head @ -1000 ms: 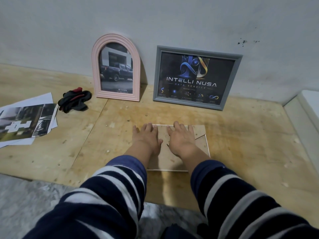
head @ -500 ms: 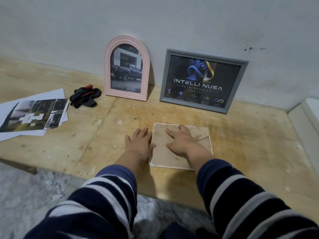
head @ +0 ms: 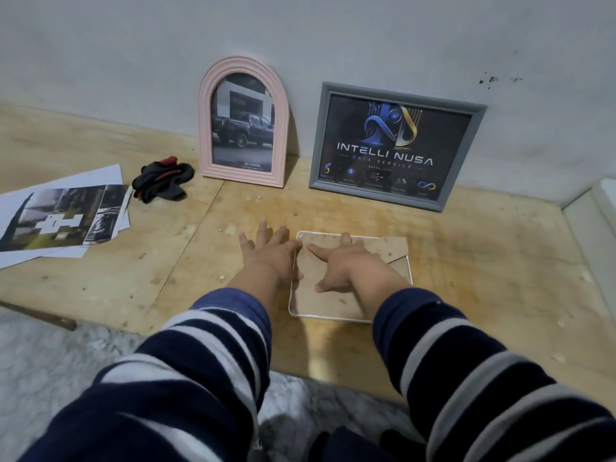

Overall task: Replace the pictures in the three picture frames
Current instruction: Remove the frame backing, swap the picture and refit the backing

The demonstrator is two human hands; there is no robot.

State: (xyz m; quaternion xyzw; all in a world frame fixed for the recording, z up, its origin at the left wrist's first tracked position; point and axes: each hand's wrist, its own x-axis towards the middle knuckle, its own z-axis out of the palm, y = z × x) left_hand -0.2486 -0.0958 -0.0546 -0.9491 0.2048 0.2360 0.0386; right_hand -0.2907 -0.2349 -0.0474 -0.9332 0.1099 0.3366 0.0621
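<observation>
A white picture frame (head: 401, 261) lies face down on the wooden table, its brown backing board (head: 313, 295) upward with the stand flap at the right. My right hand (head: 346, 265) rests flat on the backing with fingers spread. My left hand (head: 270, 253) lies flat on the table at the frame's left edge, thumb touching the rim. A pink arched frame (head: 243, 123) with a truck photo and a grey frame (head: 393, 146) with a dark "Intelli Nusa" print lean on the wall behind.
Loose printed pictures (head: 56, 216) are stacked at the table's left. A black and red cloth bundle (head: 161, 181) lies beside the pink frame. The wooden table (head: 500, 261) ends at a white ledge (head: 596, 221) on the right; marble floor (head: 50, 368) lies below the front edge.
My left hand has slid off the backing board to the table at the frame's left edge. My right hand stays on the backing, fingers now spread wider. The view has shifted left.
</observation>
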